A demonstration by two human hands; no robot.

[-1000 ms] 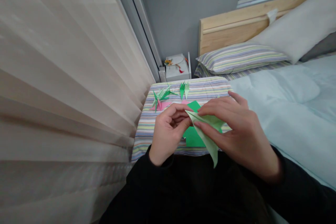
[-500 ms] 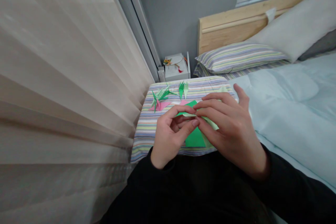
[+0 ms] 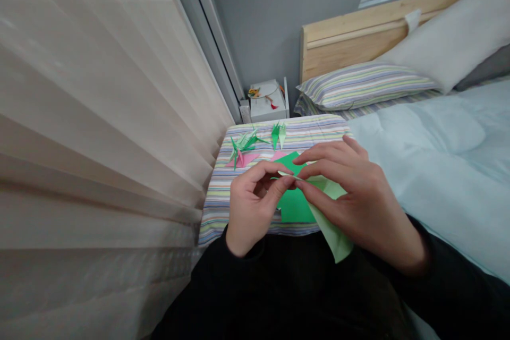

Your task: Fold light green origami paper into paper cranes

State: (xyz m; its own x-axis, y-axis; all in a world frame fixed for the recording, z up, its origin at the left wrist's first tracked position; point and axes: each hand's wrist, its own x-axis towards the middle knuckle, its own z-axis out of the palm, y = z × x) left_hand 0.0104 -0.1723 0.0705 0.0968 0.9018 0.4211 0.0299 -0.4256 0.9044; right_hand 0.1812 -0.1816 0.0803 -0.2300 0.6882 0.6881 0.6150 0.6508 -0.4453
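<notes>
Pale green paper (image 3: 334, 239), thin and smooth, is folded to a narrow point at one end and widens into a loose, slightly curved flap at the other. The left hand (image 3: 253, 202) pinches the narrow end between thumb and index finger, with the remaining fingers curled beneath. The right hand (image 3: 354, 191) grips the same paper just beside this pinch, thumb below and fingertips above; its little finger is raised.

The paper is positioned between the two hands: the point lies at the left fingertips, one portion shows between the right thumb and fingers, and the flap hangs below the right hand toward the black garment (image 3: 311, 287). Flat, straight-edged green paper (image 3: 295, 207) lies beneath the hands on a striped cloth (image 3: 219, 202) of woven appearance.

On the far left part of the cloth, angular green folded figures (image 3: 246, 141) with sharp points are grouped with a pink folded figure (image 3: 241, 159). To their right, two slim folded pieces (image 3: 275, 135), one dark green and one pale, stand side by side. A sheer, pleated curtain (image 3: 119, 90) borders the left side; a soft light blue quilt (image 3: 450, 154) borders the right.
</notes>
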